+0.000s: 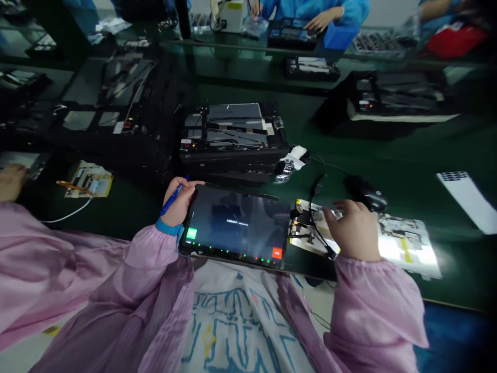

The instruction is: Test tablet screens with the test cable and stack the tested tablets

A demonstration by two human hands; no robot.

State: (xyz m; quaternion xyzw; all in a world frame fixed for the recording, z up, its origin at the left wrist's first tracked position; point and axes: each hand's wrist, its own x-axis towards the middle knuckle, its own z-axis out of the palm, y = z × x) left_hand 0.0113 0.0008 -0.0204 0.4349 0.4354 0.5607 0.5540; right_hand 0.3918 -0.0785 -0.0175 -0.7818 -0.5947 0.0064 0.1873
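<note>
My left hand [179, 201] grips the left edge of a dark tablet-like screen [240, 223], with a blue pen [171, 201] tucked among its fingers. The screen is lit, with a green block at left, a red block at right and small green marks along its lower edge. Its small text is unreadable. My right hand [354, 228] is over a metal-backed circuit assembly [310, 243], thumb and fingers apart, with nothing visible in it. A black cable [313, 207] runs down across that assembly. Right of my wrist lies a bright silver panel with circuitry [411, 248].
Stacked dark device frames [233, 150] stand behind the screen; more stacks [399, 98] are at right and left. A black mouse [365, 192] and a white strip [468, 202] lie at right. A co-worker's hand [11, 181] is at far left; other people work across the bench.
</note>
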